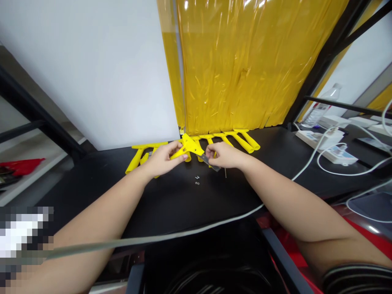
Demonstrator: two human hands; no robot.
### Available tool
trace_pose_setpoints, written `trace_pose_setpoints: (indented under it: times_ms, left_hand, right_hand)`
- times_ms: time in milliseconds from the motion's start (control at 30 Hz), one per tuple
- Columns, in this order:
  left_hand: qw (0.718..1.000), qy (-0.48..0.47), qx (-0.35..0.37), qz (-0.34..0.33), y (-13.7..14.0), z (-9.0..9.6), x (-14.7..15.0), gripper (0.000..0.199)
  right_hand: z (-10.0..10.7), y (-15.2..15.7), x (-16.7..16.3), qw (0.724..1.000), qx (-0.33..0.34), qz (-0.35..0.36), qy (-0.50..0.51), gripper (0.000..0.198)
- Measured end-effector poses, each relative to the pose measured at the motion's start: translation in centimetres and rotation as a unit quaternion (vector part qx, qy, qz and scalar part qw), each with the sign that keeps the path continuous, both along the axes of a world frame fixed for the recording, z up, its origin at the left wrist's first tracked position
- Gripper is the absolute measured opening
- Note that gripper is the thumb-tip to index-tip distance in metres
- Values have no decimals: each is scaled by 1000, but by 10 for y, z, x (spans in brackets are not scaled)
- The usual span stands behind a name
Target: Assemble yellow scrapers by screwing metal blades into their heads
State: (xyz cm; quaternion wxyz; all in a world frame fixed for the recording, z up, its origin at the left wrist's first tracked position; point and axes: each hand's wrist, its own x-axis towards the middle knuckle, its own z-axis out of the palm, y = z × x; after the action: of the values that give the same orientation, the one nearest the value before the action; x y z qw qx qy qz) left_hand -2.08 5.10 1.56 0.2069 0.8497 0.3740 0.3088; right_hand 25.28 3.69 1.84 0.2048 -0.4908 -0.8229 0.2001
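My left hand (167,157) is closed around the handle of a yellow plastic scraper (191,146), its wide head pointing right. A flat grey metal blade (211,162) sticks out from that head toward the lower right. My right hand (225,154) is at the blade with its fingers pinched together; what lies between the fingertips is hidden. A thin metal rod (226,173) shows just below this hand, and I cannot tell whether it is held. Small screws (197,177) and two small nuts or washers (197,183) lie on the black tabletop (171,208) below the scraper.
Several yellow scraper handles (243,142) lie in a row along the back edge, more (134,160) at left. A yellow film curtain (239,69) hangs behind. At right are a power strip (326,149), white cables (309,161) and a bottle (321,106). A pale cord (196,232) crosses the front.
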Motion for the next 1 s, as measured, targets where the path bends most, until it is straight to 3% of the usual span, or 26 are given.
trace_pose_setpoints:
  times_ms: [100,200,367,600,900,1000]
  left_hand:
    - [1000,13,26,1,2,-1,-2,33]
    - [996,57,75,4,4,-2,-4,32]
    - [982,118,145,2,2,2,-4,30]
    - [972,127,197,-9,-1,2,-4,32]
    - [962,153,227,17,-4,2,-2,37]
    - [964,164,207,41,-6,2,-1,38]
  right_hand:
    - [-5,9,3,995,-8,-47,93,14]
    - [-9,17,4,968,-57,-84,229,22]
    - [-7,20,3,917,-108,-65,377,24]
    - [-3,16,-3,876,-152,-59,453,10]
    - [-1,14,1,856,-170,-37,487,24]
    - [-2,14,2,865,-153,-7,478,34]
